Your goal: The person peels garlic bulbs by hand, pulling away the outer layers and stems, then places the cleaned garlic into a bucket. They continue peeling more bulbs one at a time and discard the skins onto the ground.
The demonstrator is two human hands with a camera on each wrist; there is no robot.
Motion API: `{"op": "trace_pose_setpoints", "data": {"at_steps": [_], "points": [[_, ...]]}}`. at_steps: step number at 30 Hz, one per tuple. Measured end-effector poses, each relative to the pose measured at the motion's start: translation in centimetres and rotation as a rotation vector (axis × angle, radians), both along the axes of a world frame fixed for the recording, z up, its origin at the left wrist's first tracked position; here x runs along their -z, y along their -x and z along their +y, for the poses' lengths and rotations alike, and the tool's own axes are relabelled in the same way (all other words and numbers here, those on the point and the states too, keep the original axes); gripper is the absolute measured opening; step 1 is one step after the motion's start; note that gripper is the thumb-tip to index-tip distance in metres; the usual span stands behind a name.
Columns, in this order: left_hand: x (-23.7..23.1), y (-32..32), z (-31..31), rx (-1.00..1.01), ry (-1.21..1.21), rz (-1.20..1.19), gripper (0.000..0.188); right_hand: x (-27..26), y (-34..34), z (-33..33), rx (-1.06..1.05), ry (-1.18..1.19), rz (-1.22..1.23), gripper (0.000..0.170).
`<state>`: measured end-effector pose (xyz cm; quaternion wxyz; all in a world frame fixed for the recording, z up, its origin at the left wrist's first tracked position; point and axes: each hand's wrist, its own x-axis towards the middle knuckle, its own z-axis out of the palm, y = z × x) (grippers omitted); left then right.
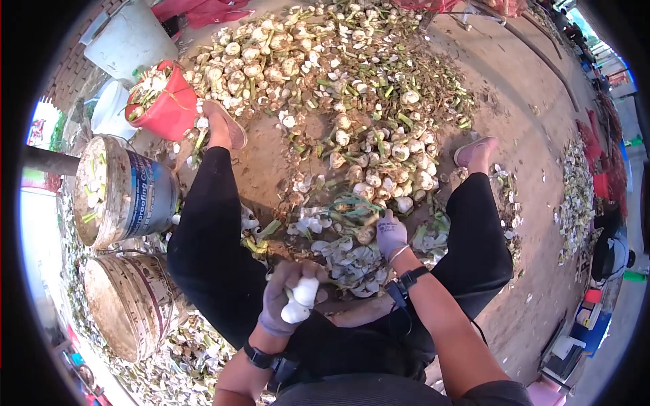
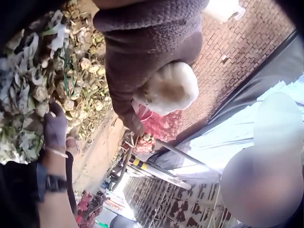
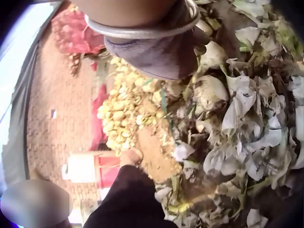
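Bulbs point(image 1: 306, 291), 2 white, gripped in L hand point(image 1: 274, 308), nr side. R hand point(image 1: 391, 235) at nr end of garlic pile point(image 1: 399, 152), fingers by another bulb point(image 1: 366, 235); can't tell if pinching. Both hands gloved. Peelings point(image 1: 349, 260) on floor point(image 1: 521, 135) btwn legs point(image 1: 203, 243). Red bucket point(image 1: 172, 108) far L w/ scraps point(image 1: 150, 88) in it.

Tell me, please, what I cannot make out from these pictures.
- Whether the right hand grips the nearby bulb: right wrist view, its own glove hides the contact.
- Part of the white garlic in the left hand: left wrist view, the fingers hide it.
- Lettering on the right glove: head view, too small.
- Full wording of the bucket label: head view, it curves out of sight.
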<state>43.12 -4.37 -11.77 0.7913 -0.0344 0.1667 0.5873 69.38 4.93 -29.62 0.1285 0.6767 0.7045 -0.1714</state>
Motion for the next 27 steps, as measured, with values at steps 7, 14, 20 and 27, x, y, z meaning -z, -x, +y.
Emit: {"op": "trace_pose_setpoints", "data": {"at_steps": [7,14,20,27], "points": [[-0.2,-2.3,0.0,0.390,0.116,0.861,0.054,-13.2,-0.6,-1.2,0.292,0.201,0.878,0.044],[-4.4,-3.9,-0.3,-0.051,-0.782,1.819,0.074,-23.2,4.8,-7.6,0.765,0.396,1.798,0.039],[-7.0,-2.6,-0.8,-0.106,-1.023,2.109,0.063,-24.0,7.8,-9.6,0.778,0.166,1.840,0.041],[-7.8,-2.0,-1.8,0.025,-0.922,1.919,0.060,-25.4,3.9,-10.3,0.420,0.418,1.544,0.033]]}}
